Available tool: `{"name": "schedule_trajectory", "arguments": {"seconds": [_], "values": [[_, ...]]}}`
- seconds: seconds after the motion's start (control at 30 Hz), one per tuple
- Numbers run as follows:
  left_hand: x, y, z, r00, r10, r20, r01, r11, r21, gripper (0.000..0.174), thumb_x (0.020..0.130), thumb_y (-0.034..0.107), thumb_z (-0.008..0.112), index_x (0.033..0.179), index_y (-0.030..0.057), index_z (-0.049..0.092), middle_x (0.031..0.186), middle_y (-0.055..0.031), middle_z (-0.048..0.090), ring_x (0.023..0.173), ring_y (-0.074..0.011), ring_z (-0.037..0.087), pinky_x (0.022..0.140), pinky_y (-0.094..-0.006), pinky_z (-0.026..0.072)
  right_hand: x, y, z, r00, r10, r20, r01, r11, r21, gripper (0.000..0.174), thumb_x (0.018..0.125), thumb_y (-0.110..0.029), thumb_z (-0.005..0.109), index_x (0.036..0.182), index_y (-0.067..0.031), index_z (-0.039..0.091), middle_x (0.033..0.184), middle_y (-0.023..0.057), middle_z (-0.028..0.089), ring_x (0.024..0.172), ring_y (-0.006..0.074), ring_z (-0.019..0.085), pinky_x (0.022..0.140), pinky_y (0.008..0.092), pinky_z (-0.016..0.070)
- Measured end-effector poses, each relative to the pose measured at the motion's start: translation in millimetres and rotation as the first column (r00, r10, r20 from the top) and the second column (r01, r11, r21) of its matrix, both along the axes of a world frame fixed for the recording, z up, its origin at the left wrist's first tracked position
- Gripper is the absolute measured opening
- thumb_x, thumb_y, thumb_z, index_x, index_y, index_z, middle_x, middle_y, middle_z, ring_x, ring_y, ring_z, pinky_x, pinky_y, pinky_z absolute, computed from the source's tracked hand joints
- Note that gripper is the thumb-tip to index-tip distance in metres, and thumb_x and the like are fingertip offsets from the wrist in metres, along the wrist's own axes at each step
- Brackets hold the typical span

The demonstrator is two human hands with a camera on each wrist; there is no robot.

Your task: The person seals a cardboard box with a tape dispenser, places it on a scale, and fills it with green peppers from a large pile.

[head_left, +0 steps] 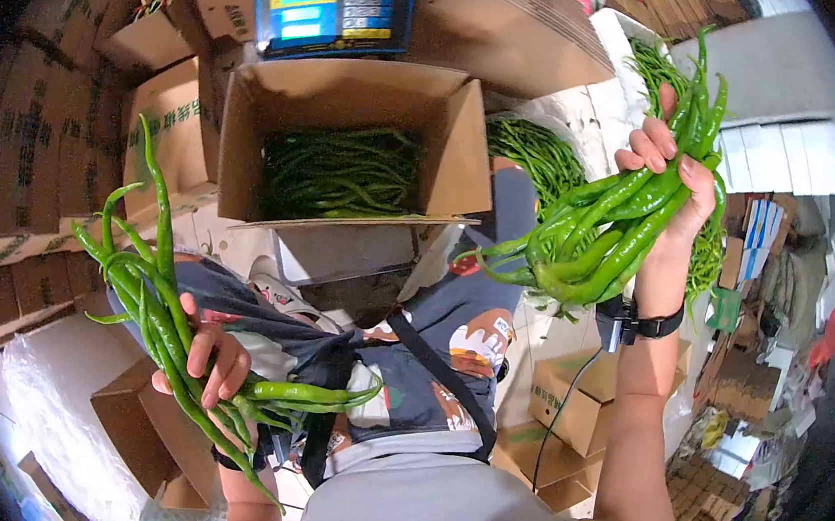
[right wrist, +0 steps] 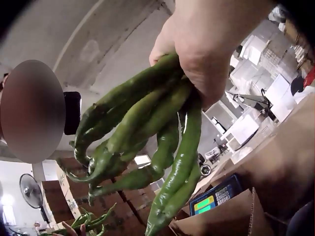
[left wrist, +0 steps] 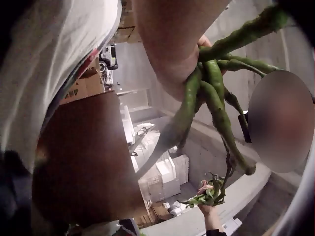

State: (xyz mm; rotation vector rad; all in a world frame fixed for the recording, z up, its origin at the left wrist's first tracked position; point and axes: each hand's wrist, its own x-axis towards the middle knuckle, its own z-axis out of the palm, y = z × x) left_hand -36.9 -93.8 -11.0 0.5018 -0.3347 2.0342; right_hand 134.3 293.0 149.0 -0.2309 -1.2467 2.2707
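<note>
Several long green peppers [head_left: 147,300] stick out on both sides of my left hand [head_left: 212,356], whose fingers curl round them at the lower left of the head view. Up at the right, my right hand [head_left: 681,180] grips a larger bunch of green peppers [head_left: 605,243] that hangs down from the fingers. The same bunch [right wrist: 133,128] fills the middle of the right wrist view, below the right hand [right wrist: 204,54]. In the left wrist view, peppers [left wrist: 214,103] spread from the left hand [left wrist: 177,49]. Between the hands, an open cardboard box [head_left: 448,153] holds many green peppers [head_left: 340,173].
A scale display [head_left: 336,14] stands behind the box. More peppers [head_left: 538,157] lie in a bag right of it, beside a white container [head_left: 610,38]. Stacked cartons [head_left: 47,144] line the left. Smaller cartons [head_left: 576,391] sit at the lower right, near a hanging cable [head_left: 558,415].
</note>
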Motion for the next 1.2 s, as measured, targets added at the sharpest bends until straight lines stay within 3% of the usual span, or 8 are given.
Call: {"name": "schedule_trajectory", "arguments": {"seconds": [0.27,0.4,0.47,0.53,0.63,0.93,1.07,1.2], "values": [[-18.5,-22.0,-8.6,0.989,0.146,0.036,-0.140,0.979,-0.148,0.086,0.063,0.016,0.057,0.135,0.0035,0.012,0.091,-0.0124,0.055,0.052,-0.0186,0.056,0.054,-0.0303,0.0428,-105.8,-46.1,8.8,0.887,-0.188,0.423,-0.127,0.779,0.613,0.054,0.068,-0.008,0.059,0.118,-0.0003,0.038,0.086,0.0063,0.047,0.077,0.0166,0.049,0.074,0.0314,0.0419],[-18.8,-26.6,-12.0,0.983,0.180,0.024,-0.174,0.971,-0.165,0.088,0.061,0.018,0.058,0.135,0.0029,0.012,0.089,-0.0134,0.057,0.050,-0.0177,0.056,0.054,-0.0306,0.0431,-147.5,-53.7,-12.1,0.887,-0.062,0.458,-0.219,0.815,0.536,0.047,0.069,-0.012,0.064,0.111,0.0006,0.046,0.087,0.0050,0.055,0.080,0.0135,0.054,0.072,0.0264,0.0444],[-19.0,-29.0,-7.9,0.974,0.213,0.073,-0.195,0.961,-0.196,0.088,0.062,0.018,0.057,0.135,0.0028,0.011,0.087,-0.0138,0.056,0.050,-0.0176,0.056,0.054,-0.0310,0.0433,-163.7,-57.2,-26.8,0.833,-0.085,0.547,-0.446,0.481,0.755,0.048,0.069,-0.013,0.064,0.112,-0.0006,0.046,0.089,0.0046,0.056,0.084,0.0119,0.052,0.071,0.0251,0.0437],[-20.3,-29.8,-9.3,0.965,0.238,0.113,-0.214,0.958,-0.192,0.088,0.061,0.018,0.057,0.135,0.0027,0.012,0.083,-0.0140,0.056,0.050,-0.0171,0.056,0.055,-0.0316,0.0433,-174.1,-67.8,-57.3,0.851,0.005,0.526,-0.484,0.400,0.778,0.046,0.067,-0.011,0.065,0.109,-0.0018,0.047,0.088,0.0063,0.058,0.082,0.0113,0.052,0.069,0.0271,0.0443],[-24.8,-28.3,-9.9,0.963,0.244,0.118,-0.220,0.957,-0.189,0.087,0.062,0.018,0.057,0.135,0.0028,0.012,0.084,-0.0140,0.056,0.050,-0.0167,0.055,0.055,-0.0310,0.0432,-187.3,-78.9,-85.5,0.851,-0.055,0.522,-0.514,0.113,0.850,0.047,0.062,-0.009,0.066,0.104,-0.0018,0.046,0.075,0.0166,0.055,0.068,0.0276,0.056,0.064,0.0327,0.0446],[-29.3,-28.0,-13.8,0.969,0.232,0.089,-0.213,0.960,-0.183,0.084,0.064,0.017,0.057,0.135,0.0023,0.014,0.084,-0.0136,0.057,0.051,-0.0167,0.056,0.054,-0.0305,0.0433,-226.0,-120.5,-201.6,0.517,-0.390,0.762,-0.854,-0.303,0.424,0.060,0.066,-0.030,0.069,0.104,0.0064,0.040,0.081,0.0209,0.058,0.075,0.0373,0.058,0.065,0.0385,0.0487],[-30.6,-31.3,-13.5,0.963,0.244,0.114,-0.222,0.959,-0.176,0.084,0.064,0.017,0.057,0.135,0.0027,0.014,0.084,-0.0130,0.057,0.052,-0.0175,0.057,0.054,-0.0306,0.0435,-212.7,-108.8,-259.9,0.007,-0.048,0.999,-0.946,-0.323,-0.009,0.082,0.068,-0.058,0.059,0.100,0.0167,0.048,0.092,0.0304,0.056,0.083,0.0368,0.056,0.072,0.0406,0.0452],[-29.7,-35.2,-18.2,0.965,0.237,0.109,-0.221,0.965,-0.138,0.084,0.063,0.016,0.058,0.135,0.0033,0.014,0.083,-0.0126,0.057,0.052,-0.0183,0.057,0.055,-0.0302,0.0438,-204.8,-59.4,-247.5,-0.034,-0.154,0.987,-0.964,-0.257,-0.073,0.075,0.065,-0.063,0.057,0.082,0.0102,0.057,0.089,0.0247,0.059,0.083,0.0351,0.058,0.072,0.0395,0.0457]]}}
